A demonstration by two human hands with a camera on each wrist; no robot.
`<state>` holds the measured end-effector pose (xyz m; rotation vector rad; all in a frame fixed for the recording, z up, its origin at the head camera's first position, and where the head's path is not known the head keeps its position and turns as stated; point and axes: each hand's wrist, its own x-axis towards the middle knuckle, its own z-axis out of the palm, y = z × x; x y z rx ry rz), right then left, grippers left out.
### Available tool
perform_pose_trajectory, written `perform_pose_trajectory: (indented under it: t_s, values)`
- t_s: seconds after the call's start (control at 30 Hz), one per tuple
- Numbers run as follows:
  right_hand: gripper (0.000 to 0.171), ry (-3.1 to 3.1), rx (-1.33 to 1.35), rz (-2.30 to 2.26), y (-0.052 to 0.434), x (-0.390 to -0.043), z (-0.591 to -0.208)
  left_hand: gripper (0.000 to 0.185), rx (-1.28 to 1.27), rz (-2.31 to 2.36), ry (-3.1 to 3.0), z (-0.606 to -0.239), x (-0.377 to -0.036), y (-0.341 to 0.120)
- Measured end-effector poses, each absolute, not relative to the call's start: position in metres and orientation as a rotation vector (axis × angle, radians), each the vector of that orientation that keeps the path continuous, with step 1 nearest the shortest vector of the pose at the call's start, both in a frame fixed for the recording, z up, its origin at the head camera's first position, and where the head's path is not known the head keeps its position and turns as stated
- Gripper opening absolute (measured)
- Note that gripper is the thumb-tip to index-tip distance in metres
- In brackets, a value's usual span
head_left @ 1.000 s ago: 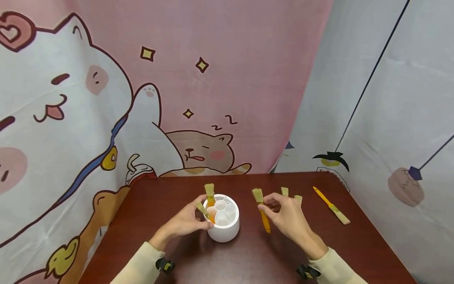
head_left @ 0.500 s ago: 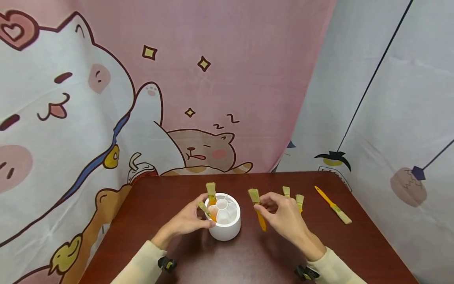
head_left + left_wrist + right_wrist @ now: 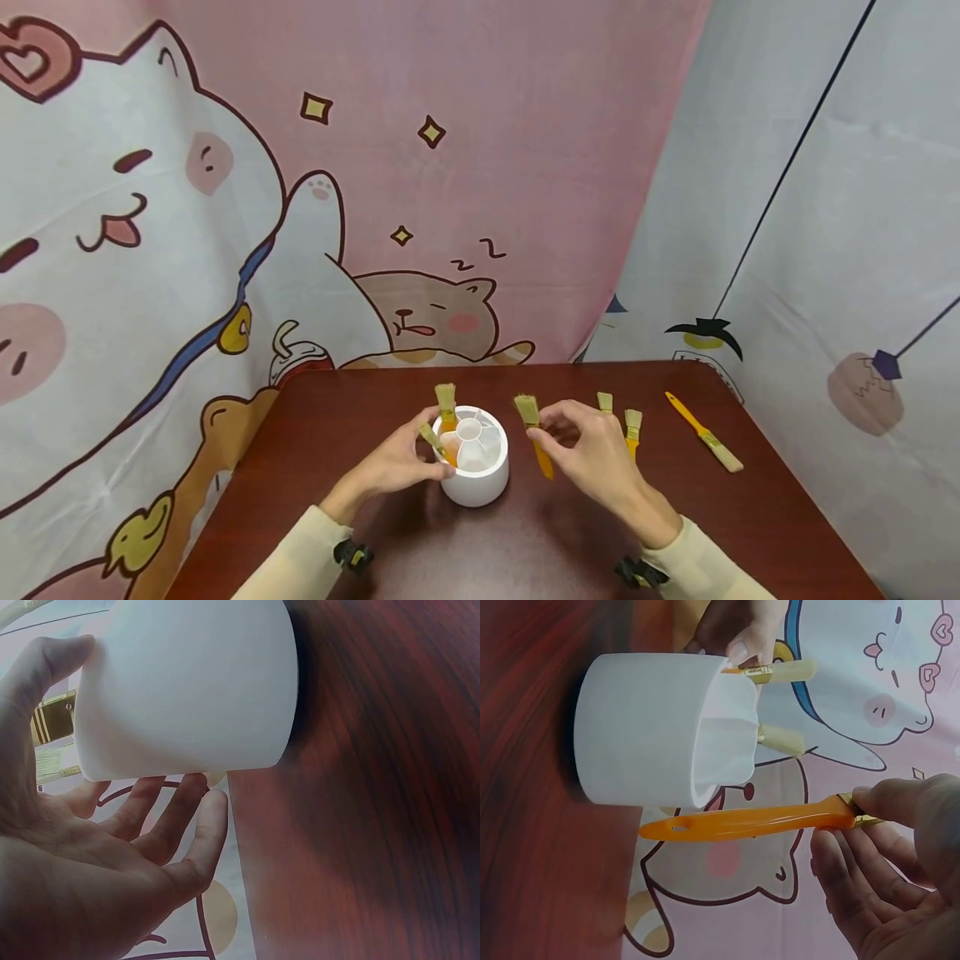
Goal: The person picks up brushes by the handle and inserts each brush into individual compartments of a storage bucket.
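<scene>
A white round holder with inner compartments stands on the dark red table. Two brushes stand in it, bristles up. My left hand grips the holder's left side, thumb on one wall and fingers round the far wall. My right hand pinches an orange-handled brush near its ferrule and holds it upright, bristles up, just right of the holder. In the right wrist view this brush's handle hangs in the air beside the holder's rim, apart from it.
Two short brushes lie behind my right hand. A longer yellow-handled brush lies near the table's right edge. Printed cloth walls close in the back and right sides.
My right hand has carried the orange-handled brush leftward, closer to the holder. The left hand and the holder have stayed put.
</scene>
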<state>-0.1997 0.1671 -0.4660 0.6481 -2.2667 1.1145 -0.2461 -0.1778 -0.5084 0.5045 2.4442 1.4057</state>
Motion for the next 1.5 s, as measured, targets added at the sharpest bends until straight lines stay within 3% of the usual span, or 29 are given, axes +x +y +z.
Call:
perform_pose_trajectory:
  t_s: [1.5]
  values:
    - [0.026,-2.179,0.786,1.203,0.129,-0.189,-0.448,0.104,0.516,1.433,2.434,-0.508,-0.244,-0.178]
